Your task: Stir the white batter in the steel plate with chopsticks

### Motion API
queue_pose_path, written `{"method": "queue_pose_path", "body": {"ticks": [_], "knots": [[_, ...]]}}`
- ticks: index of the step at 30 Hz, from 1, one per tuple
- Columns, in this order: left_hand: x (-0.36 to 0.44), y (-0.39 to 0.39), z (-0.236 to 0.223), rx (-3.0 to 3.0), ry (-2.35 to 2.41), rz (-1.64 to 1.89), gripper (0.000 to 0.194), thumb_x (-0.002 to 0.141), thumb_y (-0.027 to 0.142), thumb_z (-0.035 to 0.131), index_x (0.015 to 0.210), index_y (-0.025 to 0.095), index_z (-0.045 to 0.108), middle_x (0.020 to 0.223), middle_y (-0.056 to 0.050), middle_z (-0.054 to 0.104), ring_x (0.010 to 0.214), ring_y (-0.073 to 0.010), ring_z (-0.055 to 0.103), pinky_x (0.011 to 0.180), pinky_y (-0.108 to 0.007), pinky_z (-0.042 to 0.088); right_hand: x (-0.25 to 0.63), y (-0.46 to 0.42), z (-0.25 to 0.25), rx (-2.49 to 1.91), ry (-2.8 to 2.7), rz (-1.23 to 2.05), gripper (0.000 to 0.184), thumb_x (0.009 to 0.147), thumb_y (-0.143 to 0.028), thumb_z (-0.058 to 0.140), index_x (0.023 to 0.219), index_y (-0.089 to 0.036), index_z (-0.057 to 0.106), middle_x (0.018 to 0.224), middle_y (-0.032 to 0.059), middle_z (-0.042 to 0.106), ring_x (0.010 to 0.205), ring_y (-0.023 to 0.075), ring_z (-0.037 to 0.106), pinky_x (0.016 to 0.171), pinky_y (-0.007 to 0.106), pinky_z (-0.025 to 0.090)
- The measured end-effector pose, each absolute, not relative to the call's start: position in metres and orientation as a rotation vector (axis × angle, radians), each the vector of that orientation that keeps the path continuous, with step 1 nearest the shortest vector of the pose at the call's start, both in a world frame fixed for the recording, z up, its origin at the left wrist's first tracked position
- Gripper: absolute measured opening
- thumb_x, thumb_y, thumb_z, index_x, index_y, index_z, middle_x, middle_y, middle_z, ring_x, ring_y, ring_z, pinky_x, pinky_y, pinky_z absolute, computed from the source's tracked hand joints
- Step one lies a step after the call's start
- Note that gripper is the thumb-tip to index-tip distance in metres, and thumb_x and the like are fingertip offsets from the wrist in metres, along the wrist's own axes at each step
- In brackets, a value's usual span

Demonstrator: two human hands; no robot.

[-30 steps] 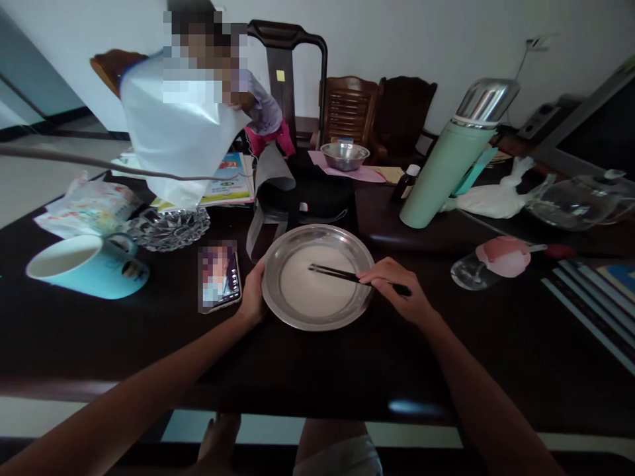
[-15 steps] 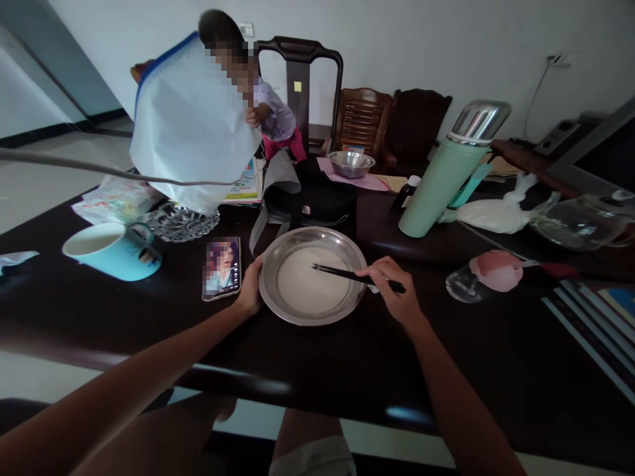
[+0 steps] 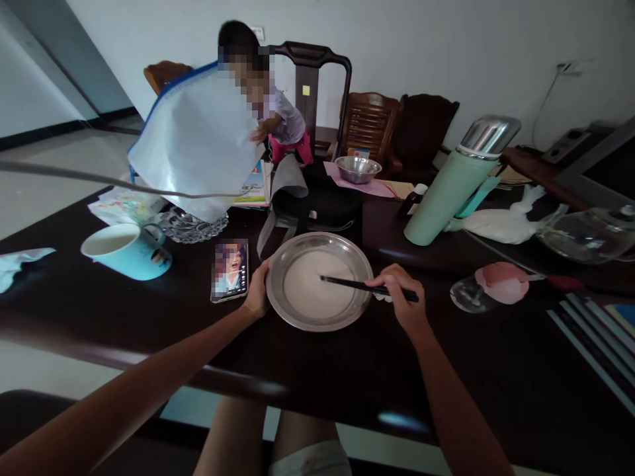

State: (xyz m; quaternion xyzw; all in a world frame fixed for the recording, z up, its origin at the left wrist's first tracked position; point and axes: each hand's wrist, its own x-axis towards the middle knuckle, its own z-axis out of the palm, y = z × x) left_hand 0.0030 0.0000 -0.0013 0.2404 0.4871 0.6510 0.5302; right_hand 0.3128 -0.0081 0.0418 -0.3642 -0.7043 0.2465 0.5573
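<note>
A round steel basin [image 3: 278, 307] stands on the dark table in front of me, with a whitish liquid [image 3: 310, 297] in it. My left hand [image 3: 258, 291] grips the basin's left rim; its fingertips are partly hidden by the rim. A pair of black chopsticks [image 3: 347, 283] is held in my right hand [image 3: 404, 297], fingers closed round their thick ends. Their tips touch or dip into the liquid near the basin's middle. Just left of my left hand lies a phone [image 3: 229, 271] with a lit picture on its screen.
At left are a blue mug [image 3: 126, 254] and a glass dish [image 3: 191, 228]. A black bag [image 3: 327, 198] and small steel bowl [image 3: 358, 170] lie behind the basin. A green thermos [image 3: 451, 185] and pink-topped container [image 3: 501, 283] stand right. Across the table, a person [image 3: 288, 119] holds a white sheet [image 3: 198, 132].
The whole view has shifted slightly, so things sit lower and further right. The chopsticks lie a little flatter over the liquid. The person's white sheet has dipped somewhat.
</note>
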Motion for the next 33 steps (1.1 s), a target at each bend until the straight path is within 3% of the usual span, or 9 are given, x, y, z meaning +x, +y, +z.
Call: {"method": "queue_pose_path", "body": {"ticks": [3, 8, 14, 17, 22, 26, 30, 33], "knots": [[0.005, -0.002, 0.004, 0.533, 1.209, 1.523, 0.031, 0.071, 0.052, 0.084, 0.084, 0.024, 0.081, 0.1, -0.007, 0.087, 0.133, -0.0405, 0.071, 0.111, -0.045, 0.06, 0.314, -0.01, 0.042, -0.824, -1.648, 0.72, 0.052, 0.114, -0.051, 0.053, 0.082, -0.03, 0.088, 0.075, 0.0037, 0.08, 0.074, 0.0216, 0.07, 0.071, 0.038, 0.052], [0.007, -0.005, 0.01, 0.534, 1.208, 1.5, 0.038, 0.067, 0.057, 0.087, 0.082, 0.024, 0.08, 0.094, -0.005, 0.087, 0.132, -0.042, 0.071, 0.115, -0.047, 0.056, 0.309, -0.008, 0.04, -0.814, -1.859, 0.685, 0.034, 0.11, -0.049, 0.065, 0.094, -0.031, 0.089, 0.094, 0.0046, 0.089, 0.089, 0.0246, 0.076, 0.086, 0.043, 0.055], [0.004, -0.008, 0.007, 0.711, 1.191, 1.523, 0.036, 0.069, 0.054, 0.089, 0.086, 0.023, 0.08, 0.1, -0.008, 0.087, 0.135, -0.0408, 0.069, 0.114, -0.045, 0.055, 0.317, -0.011, 0.041, -0.837, -1.608, 0.652, 0.05, 0.113, -0.049, 0.055, 0.077, -0.028, 0.083, 0.073, 0.0035, 0.083, 0.071, 0.0229, 0.07, 0.072, 0.041, 0.052], [0.002, -0.005, 0.004, 0.705, 1.175, 1.549, 0.035, 0.072, 0.053, 0.087, 0.089, 0.023, 0.081, 0.1, -0.008, 0.086, 0.132, -0.0389, 0.071, 0.115, -0.043, 0.054, 0.313, -0.013, 0.043, -0.86, -1.696, 0.743, 0.052, 0.112, -0.055, 0.055, 0.079, -0.029, 0.085, 0.074, 0.0047, 0.084, 0.075, 0.0247, 0.074, 0.073, 0.042, 0.055], [-0.003, 0.01, 0.004, 0.563, 1.121, 1.475, 0.03, 0.072, 0.05, 0.079, 0.087, 0.023, 0.076, 0.09, -0.005, 0.084, 0.121, -0.0377, 0.076, 0.104, -0.044, 0.06, 0.31, -0.011, 0.05, -0.92, -1.841, 0.622, 0.041, 0.108, -0.055, 0.063, 0.087, -0.029, 0.087, 0.094, 0.0061, 0.09, 0.086, 0.0256, 0.079, 0.084, 0.045, 0.059], [-0.001, 0.025, 0.01, 0.434, 1.057, 1.437, 0.021, 0.07, 0.038, 0.074, 0.083, 0.022, 0.075, 0.087, -0.005, 0.083, 0.109, -0.0351, 0.079, 0.094, -0.04, 0.063, 0.314, -0.016, 0.061, -1.011, -1.609, 0.544, 0.049, 0.107, -0.06, 0.064, 0.078, -0.027, 0.085, 0.078, 0.0057, 0.083, 0.075, 0.0231, 0.075, 0.073, 0.039, 0.057], [0.004, 0.034, 0.015, 0.342, 1.03, 1.329, 0.018, 0.067, 0.039, 0.073, 0.076, 0.023, 0.072, 0.078, -0.004, 0.081, 0.099, -0.0352, 0.08, 0.084, -0.04, 0.065, 0.301, -0.016, 0.064, -1.031, -1.409, 0.781, 0.054, 0.105, -0.067, 0.062, 0.078, -0.025, 0.082, 0.068, 0.0043, 0.079, 0.063, 0.0216, 0.074, 0.058, 0.034, 0.054], [0.003, 0.037, 0.014, 0.363, 1.039, 1.312, 0.019, 0.065, 0.041, 0.074, 0.07, 0.024, 0.067, 0.074, -0.004, 0.079, 0.099, -0.036, 0.08, 0.082, -0.039, 0.065, 0.292, -0.011, 0.058, -1.077, -1.502, 0.785, 0.056, 0.1, -0.071, 0.067, 0.073, -0.024, 0.082, 0.073, 0.0048, 0.081, 0.07, 0.0214, 0.075, 0.069, 0.035, 0.059]]}}
